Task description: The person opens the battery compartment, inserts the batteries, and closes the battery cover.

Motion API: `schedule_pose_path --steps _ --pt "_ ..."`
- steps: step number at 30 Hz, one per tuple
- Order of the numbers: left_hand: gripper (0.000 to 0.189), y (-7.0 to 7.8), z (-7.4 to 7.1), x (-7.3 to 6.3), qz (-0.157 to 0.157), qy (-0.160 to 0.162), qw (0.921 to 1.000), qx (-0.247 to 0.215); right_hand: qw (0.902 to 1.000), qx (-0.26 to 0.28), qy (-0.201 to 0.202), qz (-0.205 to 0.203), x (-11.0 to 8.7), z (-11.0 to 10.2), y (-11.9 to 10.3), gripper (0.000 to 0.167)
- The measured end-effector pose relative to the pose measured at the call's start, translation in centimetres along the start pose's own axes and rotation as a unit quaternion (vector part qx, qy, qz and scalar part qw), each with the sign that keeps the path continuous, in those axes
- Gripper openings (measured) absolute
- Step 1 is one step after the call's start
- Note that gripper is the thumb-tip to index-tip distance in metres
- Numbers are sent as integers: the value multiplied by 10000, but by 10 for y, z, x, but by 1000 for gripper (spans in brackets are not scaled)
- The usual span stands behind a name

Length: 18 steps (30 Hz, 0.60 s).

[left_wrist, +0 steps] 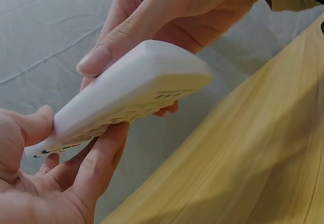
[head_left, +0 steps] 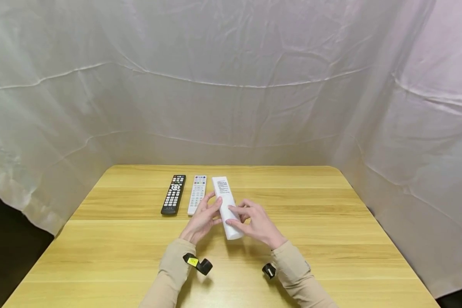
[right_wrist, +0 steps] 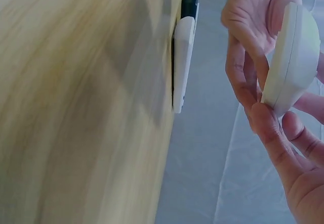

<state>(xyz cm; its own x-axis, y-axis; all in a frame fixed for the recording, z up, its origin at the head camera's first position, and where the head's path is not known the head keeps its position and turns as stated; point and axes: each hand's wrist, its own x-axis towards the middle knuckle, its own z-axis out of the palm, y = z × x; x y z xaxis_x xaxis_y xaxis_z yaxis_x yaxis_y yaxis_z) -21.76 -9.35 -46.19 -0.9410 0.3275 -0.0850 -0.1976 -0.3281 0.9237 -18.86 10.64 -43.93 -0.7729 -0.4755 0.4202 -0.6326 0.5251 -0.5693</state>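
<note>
A white remote control [head_left: 225,199] is held up over the table, its back with a printed label facing up. My left hand [head_left: 201,220] grips it along the left side, thumb on the edge and fingers reaching beneath. From the right, my right hand [head_left: 259,224] pinches the near half, thumb and forefinger against the back. In the left wrist view the button face of the remote [left_wrist: 126,82] points down, with my left fingers [left_wrist: 104,155] under it and my right thumb [left_wrist: 96,59] on top. Part of the buttons is hidden by fingers.
On the wooden table [head_left: 331,222], left of the hands, lie a black remote [head_left: 173,195] and a slimmer white remote [head_left: 197,195], side by side with buttons up. Pale curtains [head_left: 231,107] hang behind the table and along both sides.
</note>
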Motion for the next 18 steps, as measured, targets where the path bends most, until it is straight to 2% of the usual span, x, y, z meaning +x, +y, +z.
schedule_pose_path --steps 6,10,18 --pt "58 0 1 0 -48 209 9997 -74 9976 664 -16 211 1 -1 2 39" --pt "61 0 3 2 -39 344 9994 22 9955 870 208 296 2 -1 9 35" --pt "68 0 10 8 107 709 9947 733 9869 1161 782 807 -1 -5 30 29"
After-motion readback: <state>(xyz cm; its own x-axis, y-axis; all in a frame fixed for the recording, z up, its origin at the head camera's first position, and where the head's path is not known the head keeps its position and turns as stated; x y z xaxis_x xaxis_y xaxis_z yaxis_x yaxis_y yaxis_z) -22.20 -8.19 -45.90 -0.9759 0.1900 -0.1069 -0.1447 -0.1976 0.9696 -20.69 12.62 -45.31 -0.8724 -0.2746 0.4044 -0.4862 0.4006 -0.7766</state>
